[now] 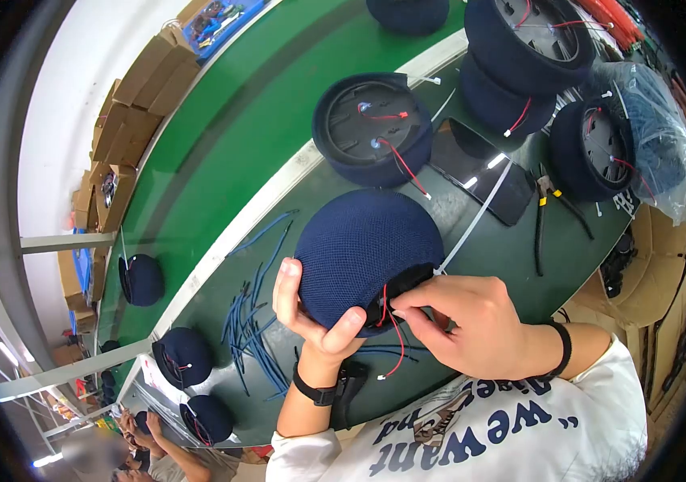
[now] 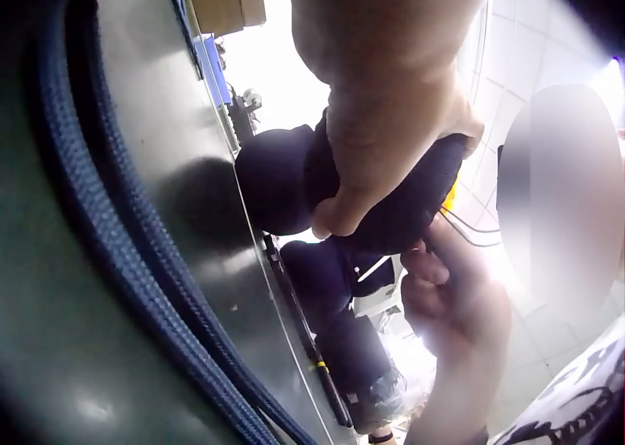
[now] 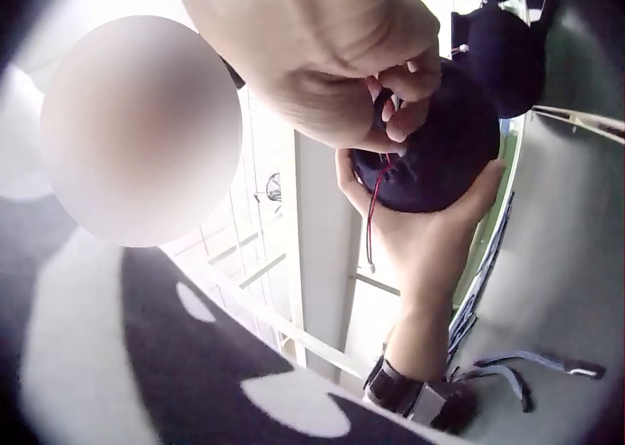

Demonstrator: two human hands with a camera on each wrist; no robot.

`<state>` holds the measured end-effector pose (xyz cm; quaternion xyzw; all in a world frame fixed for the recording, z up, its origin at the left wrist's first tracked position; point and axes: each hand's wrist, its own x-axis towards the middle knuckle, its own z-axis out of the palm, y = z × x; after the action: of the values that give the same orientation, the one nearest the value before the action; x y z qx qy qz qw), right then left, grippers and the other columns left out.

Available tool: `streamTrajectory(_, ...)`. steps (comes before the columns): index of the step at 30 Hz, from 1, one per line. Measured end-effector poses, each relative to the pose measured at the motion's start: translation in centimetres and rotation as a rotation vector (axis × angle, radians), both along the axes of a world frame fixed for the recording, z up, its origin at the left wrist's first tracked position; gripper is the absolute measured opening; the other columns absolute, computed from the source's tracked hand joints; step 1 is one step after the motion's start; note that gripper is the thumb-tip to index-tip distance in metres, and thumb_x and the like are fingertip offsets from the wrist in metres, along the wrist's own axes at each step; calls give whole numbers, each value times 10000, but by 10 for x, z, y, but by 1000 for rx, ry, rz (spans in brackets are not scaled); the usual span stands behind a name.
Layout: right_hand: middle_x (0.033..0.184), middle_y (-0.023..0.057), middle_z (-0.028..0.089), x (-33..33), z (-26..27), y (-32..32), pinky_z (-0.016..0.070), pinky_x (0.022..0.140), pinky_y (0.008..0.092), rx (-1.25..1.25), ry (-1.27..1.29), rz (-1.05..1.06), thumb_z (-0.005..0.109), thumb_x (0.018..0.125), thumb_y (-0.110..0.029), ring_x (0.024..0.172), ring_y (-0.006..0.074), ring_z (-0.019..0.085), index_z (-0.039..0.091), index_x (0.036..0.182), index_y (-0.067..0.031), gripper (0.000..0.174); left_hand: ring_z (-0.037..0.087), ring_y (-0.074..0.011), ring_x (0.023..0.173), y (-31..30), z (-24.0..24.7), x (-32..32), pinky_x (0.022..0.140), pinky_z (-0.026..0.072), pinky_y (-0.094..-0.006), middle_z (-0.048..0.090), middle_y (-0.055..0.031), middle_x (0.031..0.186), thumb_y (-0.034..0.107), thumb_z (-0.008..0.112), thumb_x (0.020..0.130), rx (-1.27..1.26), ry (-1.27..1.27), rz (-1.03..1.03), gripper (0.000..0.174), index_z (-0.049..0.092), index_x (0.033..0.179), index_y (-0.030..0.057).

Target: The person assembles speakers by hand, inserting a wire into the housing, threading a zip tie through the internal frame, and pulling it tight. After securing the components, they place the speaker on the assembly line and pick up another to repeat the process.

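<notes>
ball (image 1: 363,241) held above the worktop (image 1: 497,261), left hand (image 1: 315,317) with fingers clamped round it, right hand (image 1: 471,325) pinching its dark rim (image 1: 412,278), red lead (image 1: 401,345) dangling just beside; a careless tug could strain the lead, a slack left grip could drop the ball.

A factory workshop: a green belt (image 1: 234,132) runs beside the bench (image 1: 497,251), which carries pliers (image 1: 540,229) and several matching blue shells (image 1: 379,169); cartons (image 1: 150,72) line the far side; another person (image 1: 186,462) works farther along.
</notes>
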<state>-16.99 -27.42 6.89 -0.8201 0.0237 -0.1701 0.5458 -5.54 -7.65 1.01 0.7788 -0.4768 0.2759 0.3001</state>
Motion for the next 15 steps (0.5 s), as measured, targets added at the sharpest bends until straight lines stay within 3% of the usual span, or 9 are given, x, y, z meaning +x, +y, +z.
streamTrajectory(7,812,152,710,4,10,-2,559,613,430,86,205,72,751,901,-42,691,348,701,715,998,-18,106,473,-514,1383,-1,1,-1,1119,469,-574,293,-315,1583,286,1035,649,7,-9,43,1041,379,1450,388)
streamTrajectory(10,862,169,713,4,-4,2,567,654,440,55,14,54,735,910,-35,741,353,710,706,1015,-8,112,473,-520,1384,-4,2,-2,1113,471,-587,295,-317,1580,268,1039,638,9,-11,60,1049,382,1448,374)
streamTrajectory(15,929,181,715,2,5,4,574,691,445,59,58,23,686,931,6,782,386,713,663,1105,-10,176,459,-525,1397,-16,8,-5,1111,475,-595,293,-326,1572,222,1033,633,-50,47,89,1040,386,1439,339)
